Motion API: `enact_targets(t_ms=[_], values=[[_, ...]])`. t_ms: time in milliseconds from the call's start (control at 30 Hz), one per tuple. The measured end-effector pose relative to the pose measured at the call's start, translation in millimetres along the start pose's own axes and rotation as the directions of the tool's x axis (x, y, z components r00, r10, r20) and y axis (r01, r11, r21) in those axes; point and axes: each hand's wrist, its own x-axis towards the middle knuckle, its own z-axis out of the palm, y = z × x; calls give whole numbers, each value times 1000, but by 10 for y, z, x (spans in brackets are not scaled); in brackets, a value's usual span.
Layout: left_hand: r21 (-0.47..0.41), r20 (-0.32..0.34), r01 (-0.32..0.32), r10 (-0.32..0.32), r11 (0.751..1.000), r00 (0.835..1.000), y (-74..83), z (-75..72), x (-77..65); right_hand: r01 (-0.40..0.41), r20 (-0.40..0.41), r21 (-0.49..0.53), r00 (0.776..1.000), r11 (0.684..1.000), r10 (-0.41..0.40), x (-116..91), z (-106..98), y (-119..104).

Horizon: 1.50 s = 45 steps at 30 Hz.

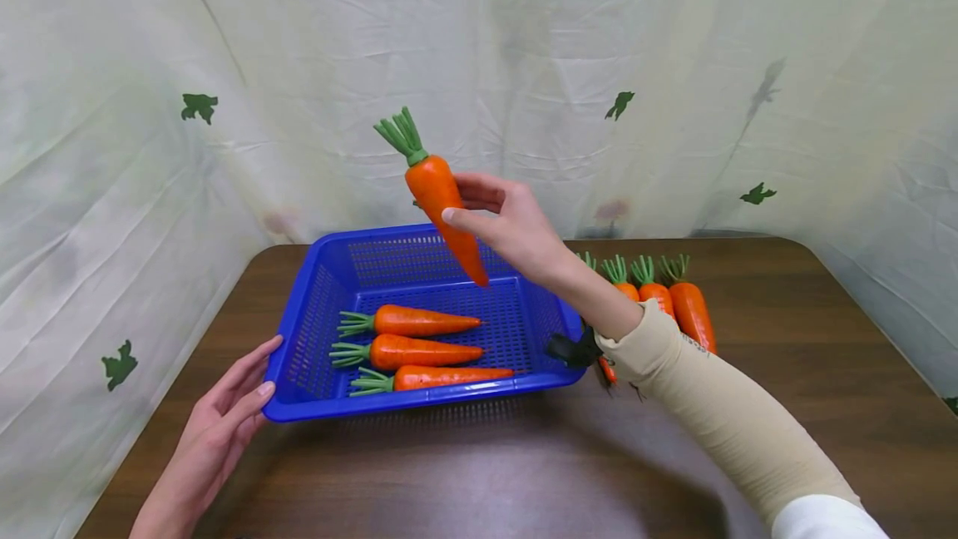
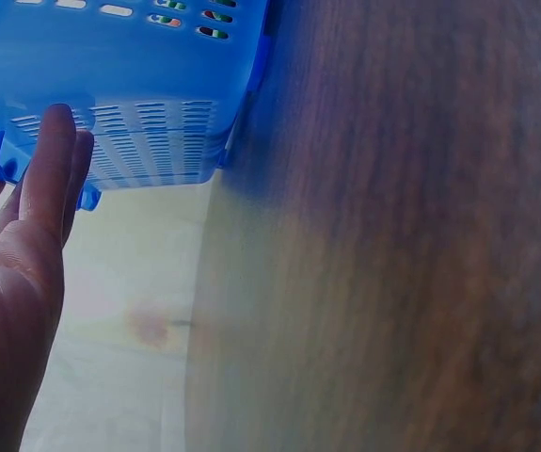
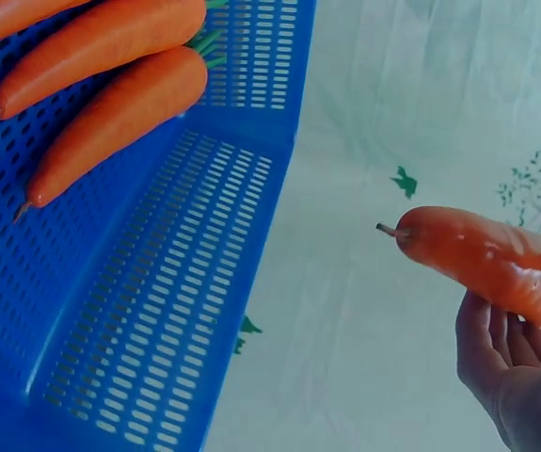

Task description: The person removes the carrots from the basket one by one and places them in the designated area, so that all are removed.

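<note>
My right hand (image 1: 516,227) grips an orange carrot (image 1: 441,194) with a green stem top, thumb on one side and fingers on the other. The carrot slants above the blue plastic basket (image 1: 299,306), leafy end up and tip down. Inside the basket three carrots (image 1: 427,351) lie side by side, stems to the left. At the basket's left front corner, my left hand (image 1: 220,431) touches the rim with thumb and fingertips. In the left wrist view its straight fingers (image 2: 52,174) lie against the slotted outer wall.
More carrots (image 1: 692,314) lie in a row on the brown wooden table (image 1: 786,356) right of the basket, partly hidden by my right forearm. A black object (image 1: 575,349) shows at the basket's right rim. A pale leaf-patterned cloth (image 1: 524,90) hangs behind the table.
</note>
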Motion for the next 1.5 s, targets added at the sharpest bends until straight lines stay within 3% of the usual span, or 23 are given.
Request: enact_targets(t_ms=[167, 733, 1100, 1500], values=[[-1, 0, 0, 0, 1000, 1000, -1, 1, 1, 3, -20, 33, 1000, 999, -2, -74, -101, -41], [-9, 11, -30, 30, 1000, 999, -21, 6, -5, -10, -100, -10, 995, 1000, 9, -356, -462, -93], [-1, -2, 1, -1, 1000, 1000, -6, 8, 6, -6, -132, -17, 991, 1000, 4, -540, -642, -53], [7, -7, -13, 13, 1000, 1000, -5, 18, -2, -92, -180, -87, 981, 992, 75, -768, -775, 84]])
